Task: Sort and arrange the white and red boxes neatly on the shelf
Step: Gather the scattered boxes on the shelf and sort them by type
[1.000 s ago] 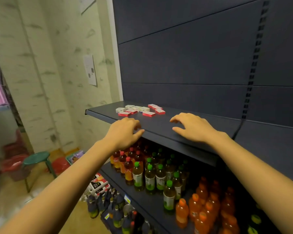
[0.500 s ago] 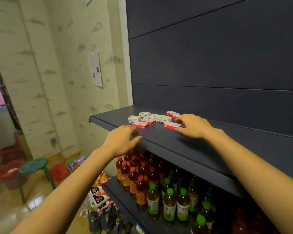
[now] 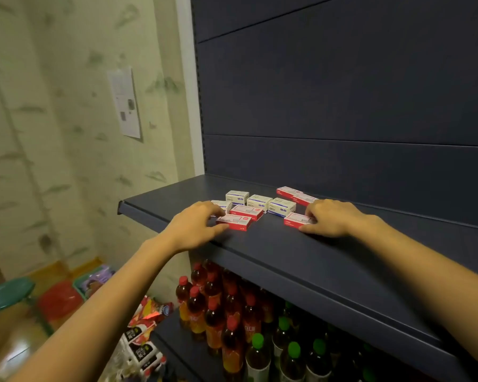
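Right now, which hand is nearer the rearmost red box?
Right: right hand, on the front-right red box, lies just front-right of the rearmost red box; left hand is across the cluster on the front-left red box.

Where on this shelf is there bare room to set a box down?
Bare shelf runs right of the right hand, and a smaller patch lies between its left end and the left hand. Between the hands, white boxes and red boxes crowd it.

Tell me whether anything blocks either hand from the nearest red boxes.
Nothing visible does. The left hand touches the front-left red box, and the right hand touches the front-right red box on the shelf.
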Demonstrator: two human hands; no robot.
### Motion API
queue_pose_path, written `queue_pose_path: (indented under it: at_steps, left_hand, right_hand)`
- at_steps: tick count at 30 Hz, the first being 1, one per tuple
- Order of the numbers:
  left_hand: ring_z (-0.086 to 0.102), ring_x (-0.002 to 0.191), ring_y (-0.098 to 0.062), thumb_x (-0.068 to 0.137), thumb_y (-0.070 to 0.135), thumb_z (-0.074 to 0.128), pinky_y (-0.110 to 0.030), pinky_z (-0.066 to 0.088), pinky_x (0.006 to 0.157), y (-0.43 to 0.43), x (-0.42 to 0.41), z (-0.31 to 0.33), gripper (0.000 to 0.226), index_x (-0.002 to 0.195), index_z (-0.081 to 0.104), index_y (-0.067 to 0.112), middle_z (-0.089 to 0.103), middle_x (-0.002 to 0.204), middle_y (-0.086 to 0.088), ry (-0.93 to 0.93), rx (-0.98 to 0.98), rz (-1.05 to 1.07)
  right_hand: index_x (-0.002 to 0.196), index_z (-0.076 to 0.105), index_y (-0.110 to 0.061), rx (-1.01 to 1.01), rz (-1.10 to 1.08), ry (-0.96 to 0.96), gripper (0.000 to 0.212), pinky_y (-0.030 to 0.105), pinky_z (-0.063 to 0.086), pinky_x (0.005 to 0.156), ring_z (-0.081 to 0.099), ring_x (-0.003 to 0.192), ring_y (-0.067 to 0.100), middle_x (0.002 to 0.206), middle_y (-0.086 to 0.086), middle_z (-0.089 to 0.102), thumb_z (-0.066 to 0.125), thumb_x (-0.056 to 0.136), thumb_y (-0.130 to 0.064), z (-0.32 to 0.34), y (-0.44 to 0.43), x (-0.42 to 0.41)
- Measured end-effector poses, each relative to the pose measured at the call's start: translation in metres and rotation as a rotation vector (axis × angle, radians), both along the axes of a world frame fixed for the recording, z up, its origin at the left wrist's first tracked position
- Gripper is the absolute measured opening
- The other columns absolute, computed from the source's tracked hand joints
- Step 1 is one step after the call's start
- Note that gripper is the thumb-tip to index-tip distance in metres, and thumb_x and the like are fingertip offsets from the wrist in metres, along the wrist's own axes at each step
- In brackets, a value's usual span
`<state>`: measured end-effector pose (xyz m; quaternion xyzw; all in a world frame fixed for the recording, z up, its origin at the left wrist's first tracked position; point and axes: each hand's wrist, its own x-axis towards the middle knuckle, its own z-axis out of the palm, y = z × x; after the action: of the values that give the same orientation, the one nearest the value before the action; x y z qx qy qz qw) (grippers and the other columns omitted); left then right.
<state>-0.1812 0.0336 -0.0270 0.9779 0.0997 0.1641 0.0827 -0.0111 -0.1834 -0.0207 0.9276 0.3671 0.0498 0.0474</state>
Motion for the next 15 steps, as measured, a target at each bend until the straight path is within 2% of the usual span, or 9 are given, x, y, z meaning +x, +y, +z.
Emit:
queue_pose_path:
  at_steps: [4,9,15]
  left_hand:
    - [0.050,0.116,-0.017,0.085,0.041,0.058,-0.034,0.042,0.097,0.023,0.022,-0.001,0.049,0.128,0.049,0.018,0.052,0.133,-0.002,0.083,-0.006,-0.097]
    - [0.050,0.113,-0.016,0.083,0.039,0.061,-0.037,0.043,0.098,0.044,0.047,-0.002,0.049,0.128,0.050,0.020,0.055,0.129,-0.001,0.156,0.025,-0.256]
    - [0.041,0.118,-0.014,0.085,0.036,0.060,-0.026,0.033,0.101,0.063,0.067,-0.004,0.047,0.127,0.050,0.019,0.051,0.131,0.001,0.187,0.072,-0.449]
  right_hand:
    - [0.114,0.052,-0.019,0.027,-0.006,-0.073,0.045,0.033,0.043,0.077,0.052,0.106,0.020,0.121,0.000,0.054,0.048,0.087,-0.055,0.000,0.001,-0.001]
    - [0.126,0.043,-0.022,0.135,-0.032,-0.119,0.051,0.031,0.042,0.076,0.052,0.109,0.019,0.127,-0.001,0.047,0.047,0.087,-0.054,0.006,-0.007,-0.016]
    - [0.129,0.041,-0.024,0.217,-0.133,-0.149,0.051,0.033,0.042,0.077,0.055,0.107,0.022,0.129,-0.003,0.046,0.048,0.087,-0.052,0.006,-0.014,-0.049]
